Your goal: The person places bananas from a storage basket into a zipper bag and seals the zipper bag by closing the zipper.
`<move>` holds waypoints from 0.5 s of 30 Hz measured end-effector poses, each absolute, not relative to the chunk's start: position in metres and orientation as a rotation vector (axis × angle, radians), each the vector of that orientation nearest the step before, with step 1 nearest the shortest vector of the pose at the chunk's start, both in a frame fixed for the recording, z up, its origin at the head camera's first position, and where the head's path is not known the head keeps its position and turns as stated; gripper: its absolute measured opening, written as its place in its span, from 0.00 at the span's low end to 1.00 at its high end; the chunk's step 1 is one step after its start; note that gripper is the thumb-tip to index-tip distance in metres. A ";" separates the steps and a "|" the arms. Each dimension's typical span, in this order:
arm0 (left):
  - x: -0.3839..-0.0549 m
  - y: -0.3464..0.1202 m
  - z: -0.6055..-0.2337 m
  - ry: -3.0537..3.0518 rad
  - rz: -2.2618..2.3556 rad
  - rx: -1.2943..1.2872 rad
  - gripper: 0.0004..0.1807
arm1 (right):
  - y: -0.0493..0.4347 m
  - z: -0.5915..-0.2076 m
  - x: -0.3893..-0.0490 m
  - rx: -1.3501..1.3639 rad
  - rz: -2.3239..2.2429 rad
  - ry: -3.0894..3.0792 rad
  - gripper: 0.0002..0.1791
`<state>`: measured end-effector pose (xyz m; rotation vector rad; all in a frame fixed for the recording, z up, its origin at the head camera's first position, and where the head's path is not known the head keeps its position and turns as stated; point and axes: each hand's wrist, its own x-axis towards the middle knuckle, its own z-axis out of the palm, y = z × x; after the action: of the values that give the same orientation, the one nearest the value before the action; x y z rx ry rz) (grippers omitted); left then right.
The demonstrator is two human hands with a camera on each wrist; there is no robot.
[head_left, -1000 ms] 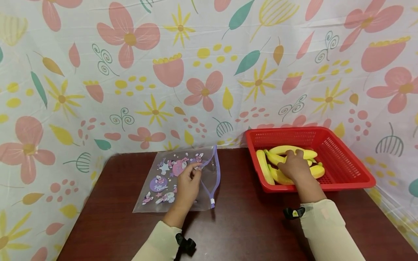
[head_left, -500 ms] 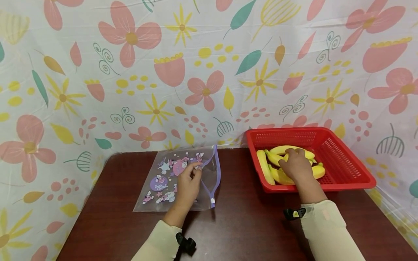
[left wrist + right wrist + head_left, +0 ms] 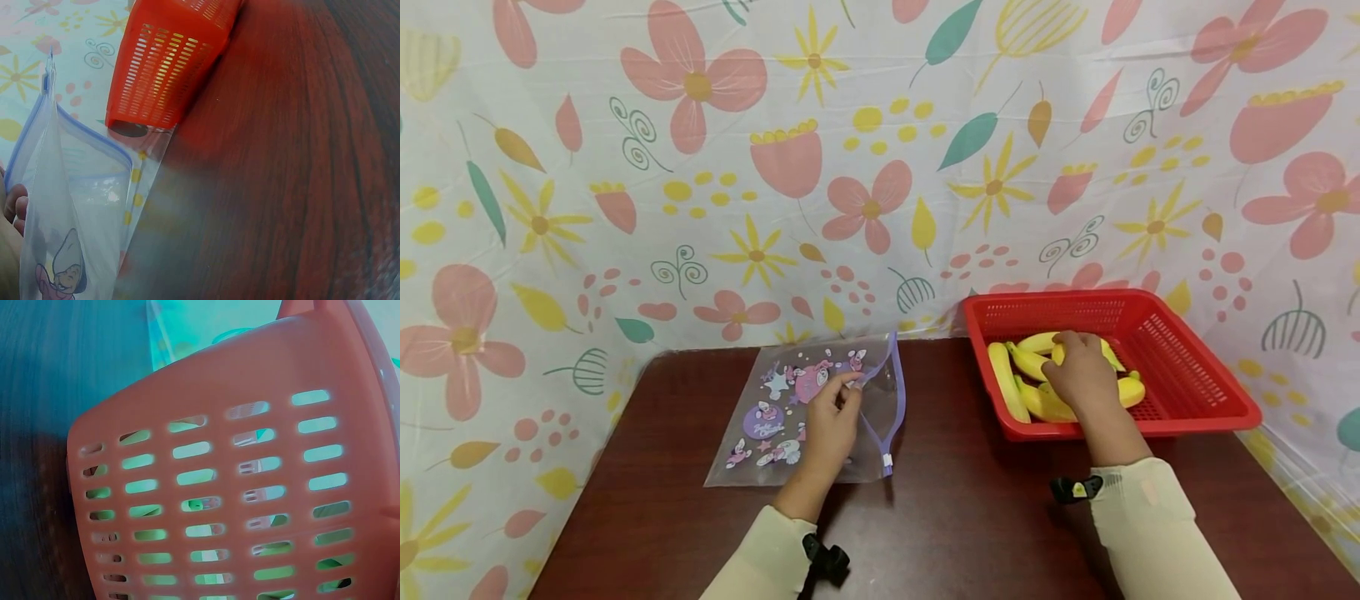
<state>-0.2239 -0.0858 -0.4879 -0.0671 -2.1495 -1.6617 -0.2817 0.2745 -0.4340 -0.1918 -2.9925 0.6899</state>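
Head view: the clear bag [image 3: 790, 400] lies on the counter [image 3: 940, 517], under the left grip [image 3: 833, 417] and out to both sides of it. The left grip pinches the bag's top sheet near its mouth. A light, high pinch should be best, so the two sheets do not stick together. The white slider [image 3: 887, 460] is near, just right of that grip. Well to the right, the red basket [image 3: 1187, 358] sits around the right grip [image 3: 1084, 375]. The bananas [image 3: 1009, 383] are under and beside that grip. I cannot tell if it holds one, as the fingertips are hidden. It should take a banana round the middle, softly, and lift clear of the others.
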 end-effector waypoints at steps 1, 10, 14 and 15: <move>-0.224 -0.086 -0.488 -2.149 -1.664 -0.067 0.12 | 0.275 -0.433 -0.281 -0.188 0.695 -2.988 0.33; -0.223 -0.087 -0.487 -2.153 -1.688 -0.064 0.12 | 0.270 -0.430 -0.276 -0.162 0.773 -2.923 0.31; -0.223 -0.087 -0.487 -2.161 -1.690 -0.055 0.12 | 0.266 -0.426 -0.272 -0.115 0.780 -2.873 0.31; -0.223 -0.087 -0.487 -2.162 -1.691 -0.053 0.12 | 0.265 -0.425 -0.271 -0.104 0.783 -2.864 0.31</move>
<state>-0.2233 -0.0868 -0.4869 -0.0526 -2.1616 -1.6907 -0.2710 0.2649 -0.4249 -0.1038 -2.8635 0.7832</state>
